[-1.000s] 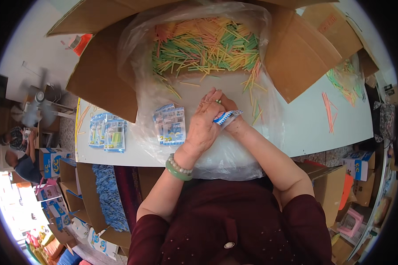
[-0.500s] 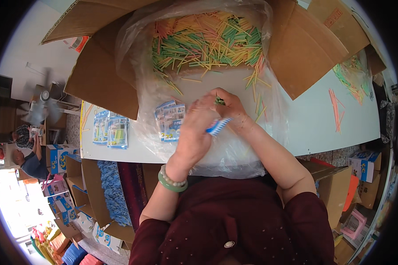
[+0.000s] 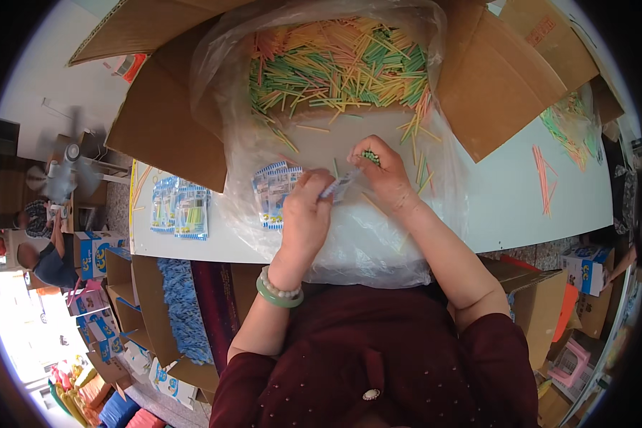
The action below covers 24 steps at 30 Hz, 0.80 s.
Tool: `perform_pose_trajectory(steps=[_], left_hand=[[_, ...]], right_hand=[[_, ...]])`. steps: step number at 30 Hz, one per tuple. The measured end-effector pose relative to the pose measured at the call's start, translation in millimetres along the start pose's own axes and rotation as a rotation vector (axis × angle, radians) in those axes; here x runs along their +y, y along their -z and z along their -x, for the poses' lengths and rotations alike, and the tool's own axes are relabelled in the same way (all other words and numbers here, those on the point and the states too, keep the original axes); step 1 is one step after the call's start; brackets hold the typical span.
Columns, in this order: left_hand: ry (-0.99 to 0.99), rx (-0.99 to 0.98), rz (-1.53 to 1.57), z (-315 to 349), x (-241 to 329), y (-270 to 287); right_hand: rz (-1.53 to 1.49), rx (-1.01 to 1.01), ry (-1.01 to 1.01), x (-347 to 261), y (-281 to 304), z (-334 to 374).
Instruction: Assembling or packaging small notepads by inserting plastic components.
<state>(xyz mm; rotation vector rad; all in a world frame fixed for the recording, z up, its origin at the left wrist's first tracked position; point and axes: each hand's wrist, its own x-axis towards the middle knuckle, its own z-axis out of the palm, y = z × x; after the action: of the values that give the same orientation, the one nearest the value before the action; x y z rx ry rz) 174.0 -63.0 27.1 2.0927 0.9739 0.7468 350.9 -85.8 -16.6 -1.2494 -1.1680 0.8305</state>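
My left hand [image 3: 307,214], with a beaded bracelet and a green bangle at its wrist, is closed on a small clear packet [image 3: 344,183] with a blue-and-white striped end. My right hand [image 3: 390,180] is closed round a bundle of thin green sticks [image 3: 369,155], whose ends show above the fingers. Its thumb side meets the packet's other end; whether it grips the packet too is unclear. Flat striped packets [image 3: 269,192] lie in a pile just left of my left hand. Ahead of both hands is a heap of yellow, green and pink sticks [image 3: 335,68].
A clear plastic sheet [image 3: 378,250] lines the open carton [image 3: 167,121] and spreads over the white table [image 3: 503,207]. Packets containing sticks [image 3: 191,214] lie at left, pink sticks [image 3: 544,178] at right. A bag of sticks [image 3: 574,125] stands beyond. Blue packets fill a box [image 3: 185,307] below.
My hands have moved apart, the left one down and left, the right one slightly right. The packet now stretches between them, and the green bundle shows more clearly.
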Motion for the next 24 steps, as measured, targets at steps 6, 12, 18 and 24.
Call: perform_pose_trajectory(steps=[6,12,18,24], left_hand=[[0.452,0.025,1.097,-0.4,7.1,-0.2],[0.481,0.051,1.102,1.6,0.5,6.0],[0.473,0.103,0.974,2.2,-1.8,14.4],[0.319,0.15,0.661,3.5,-8.0,1.8]], right_hand=[[0.029,0.106,0.056,0.3,-5.2,-1.3],[0.093,0.071,0.016,-6.2,-3.2,4.1],[0.147,-0.016,-0.038,-4.7,-7.8,6.8],[-0.168,0.164,-0.096,-26.9,1.8,0.7]])
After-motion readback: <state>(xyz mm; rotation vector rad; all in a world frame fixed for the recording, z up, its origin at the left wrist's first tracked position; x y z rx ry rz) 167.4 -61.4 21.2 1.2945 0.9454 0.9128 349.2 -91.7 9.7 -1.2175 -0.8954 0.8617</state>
